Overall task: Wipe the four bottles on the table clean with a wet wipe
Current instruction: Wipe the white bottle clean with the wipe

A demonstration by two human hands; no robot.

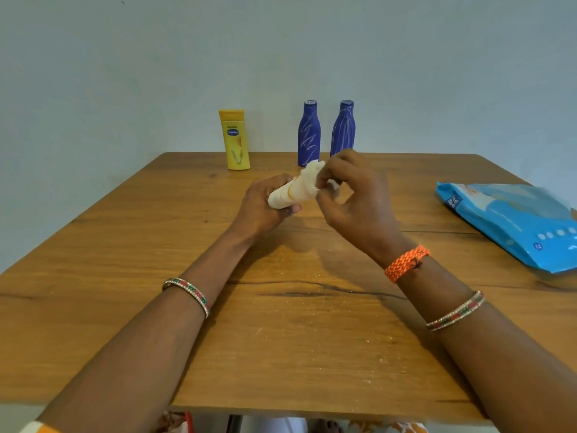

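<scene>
My left hand point(260, 206) grips a white bottle point(285, 196) by its lower end and holds it tilted above the middle of the wooden table point(156, 276). My right hand point(352, 195) pinches a white wet wipe point(312, 176) wrapped over the bottle's upper end. At the table's far edge stand a yellow lotion bottle point(236, 139) and two blue bottles, one at the left point(309, 132) and one at the right point(343, 128). Both blue bottles show white scribble marks. My right hand hides the base of the right blue bottle.
A blue pack of wet wipes point(512, 223) lies at the table's right edge. A plain pale wall rises just behind the bottles. Fine crumbs or dust are scattered over the table's near half.
</scene>
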